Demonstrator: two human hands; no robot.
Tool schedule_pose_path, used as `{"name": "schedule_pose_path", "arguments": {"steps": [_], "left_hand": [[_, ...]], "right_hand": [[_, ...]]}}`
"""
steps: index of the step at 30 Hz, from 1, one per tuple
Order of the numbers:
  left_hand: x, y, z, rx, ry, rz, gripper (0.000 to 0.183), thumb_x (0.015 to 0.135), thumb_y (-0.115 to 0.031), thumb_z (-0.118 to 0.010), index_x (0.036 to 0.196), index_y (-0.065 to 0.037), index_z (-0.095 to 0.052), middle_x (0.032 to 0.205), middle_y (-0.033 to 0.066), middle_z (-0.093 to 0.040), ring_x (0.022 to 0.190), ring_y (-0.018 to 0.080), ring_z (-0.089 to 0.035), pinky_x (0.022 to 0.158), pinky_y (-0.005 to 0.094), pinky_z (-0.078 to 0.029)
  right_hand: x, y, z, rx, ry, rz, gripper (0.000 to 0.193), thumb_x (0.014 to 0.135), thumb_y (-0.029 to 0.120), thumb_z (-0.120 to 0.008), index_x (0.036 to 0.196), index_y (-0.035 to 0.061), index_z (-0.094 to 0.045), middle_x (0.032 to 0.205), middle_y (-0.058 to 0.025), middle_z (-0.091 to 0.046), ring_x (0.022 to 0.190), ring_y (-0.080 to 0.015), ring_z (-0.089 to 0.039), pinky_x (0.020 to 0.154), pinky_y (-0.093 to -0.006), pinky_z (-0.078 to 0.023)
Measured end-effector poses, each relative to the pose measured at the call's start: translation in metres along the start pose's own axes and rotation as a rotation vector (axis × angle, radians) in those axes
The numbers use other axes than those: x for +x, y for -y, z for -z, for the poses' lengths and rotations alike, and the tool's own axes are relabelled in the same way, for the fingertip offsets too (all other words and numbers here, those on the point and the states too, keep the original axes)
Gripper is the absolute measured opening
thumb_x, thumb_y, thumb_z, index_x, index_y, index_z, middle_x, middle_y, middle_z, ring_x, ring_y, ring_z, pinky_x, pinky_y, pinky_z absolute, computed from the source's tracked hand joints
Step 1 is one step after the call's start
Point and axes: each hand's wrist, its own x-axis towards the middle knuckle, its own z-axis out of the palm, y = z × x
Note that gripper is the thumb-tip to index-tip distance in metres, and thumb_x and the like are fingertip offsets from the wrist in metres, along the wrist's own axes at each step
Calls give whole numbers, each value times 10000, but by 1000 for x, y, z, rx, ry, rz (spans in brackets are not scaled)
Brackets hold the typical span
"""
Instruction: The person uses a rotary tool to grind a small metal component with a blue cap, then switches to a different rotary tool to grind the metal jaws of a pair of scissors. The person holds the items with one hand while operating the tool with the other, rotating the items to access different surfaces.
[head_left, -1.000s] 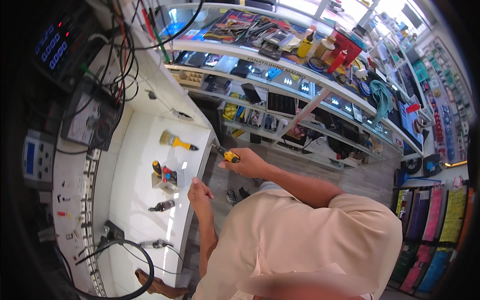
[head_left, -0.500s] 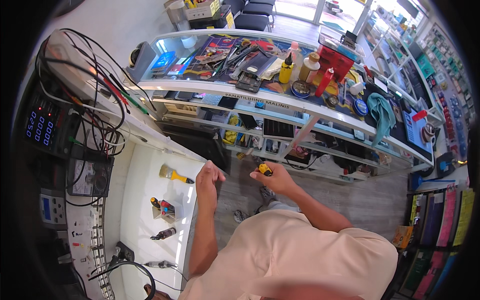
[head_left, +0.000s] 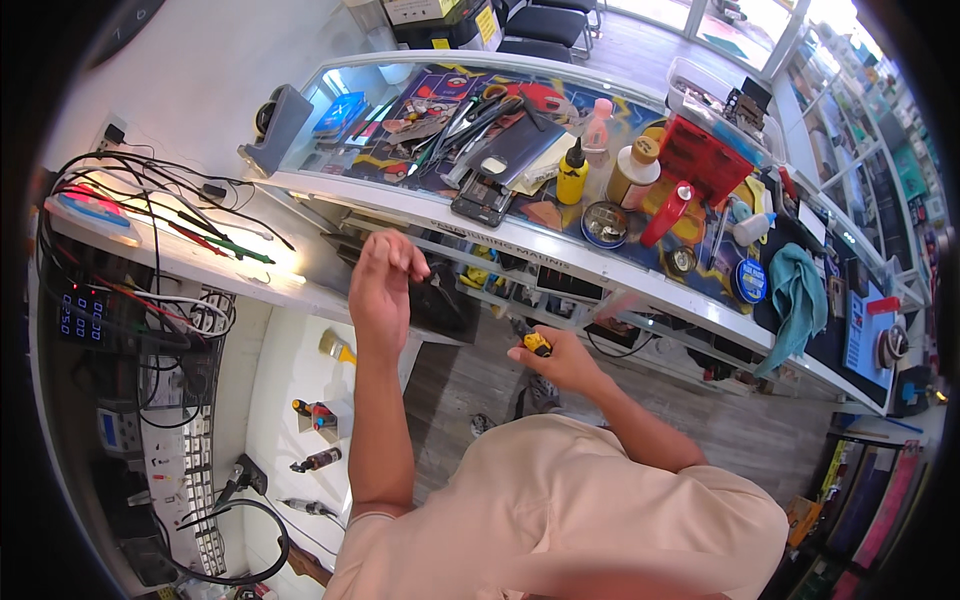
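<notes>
My left hand [head_left: 385, 280] is raised before the front edge of the glass counter [head_left: 410, 208], its fingers loosely bent and apart, with nothing visible in them. Lower and to the right, my right hand [head_left: 565, 362] is closed around a yellow-and-black handled tool [head_left: 537, 344]. The tool's dark end points up and left; its exact kind is hard to make out. A black smartphone [head_left: 484, 201] lies at the counter's near edge, beside scissors [head_left: 497, 100], tweezers and other slim tools. A yellow bottle [head_left: 572, 175] stands to their right.
A white shelf on the left bears a paintbrush [head_left: 338, 346], a small holder of tools [head_left: 322, 418] and a dark bottle [head_left: 318, 460]. Cables [head_left: 150, 200] tangle above a power supply [head_left: 80, 315]. A red box [head_left: 705, 155] and a teal cloth [head_left: 797, 300] sit on the counter's right.
My left hand has risen up and left, from beside the white shelf toward the counter's front edge. My right hand keeps its hold on the tool. The view has shifted.
</notes>
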Motion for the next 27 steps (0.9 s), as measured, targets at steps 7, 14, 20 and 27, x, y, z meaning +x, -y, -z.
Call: {"name": "schedule_pose_path", "arguments": {"steps": [7, 14, 20, 27], "left_hand": [[160, 18, -21, 710, -14, 54, 431, 1052, -408, -534, 806, -56, -567, 719, 22, -501, 671, 132, -460, 665, 267, -378], [279, 67, -36, 1827, 305, 214, 366, 940, -396, -643, 1217, -181, -747, 1196, 98, -741, 1179, 306, -661, 982, 404, -495], [295, 64, -38, 1776, 462, 269, 395, 888, -389, -696, 1135, -90, -770, 1075, 147, -759, 1027, 317, -711, 947, 415, -528], [280, 68, -33, 1713, 381, 97, 378, 860, -346, -702, 1097, -59, -769, 1060, 155, -758, 1001, 310, -714, 909, 401, -540]], "right_hand": [[-1, -10, 17, 50, 6, -53, 506, 910, 501, -749, 936, 5, -653, 686, -112, -596, 638, -202, -484, 639, -380, -456], [-4, -14, 32, -1, -1, -96, 500, 903, 490, -757, 923, 3, -644, 665, -130, -598, 612, -223, -527, 624, -390, -458], [-5, -11, 40, 9, -16, -139, 488, 899, 474, -766, 912, 4, -637, 675, -116, -598, 624, -215, -510, 630, -380, -453], [-3, -6, 39, 5, -23, -96, 438, 904, 415, -786, 908, 2, -641, 698, -78, -586, 666, -160, -472, 647, -351, -441]]}}
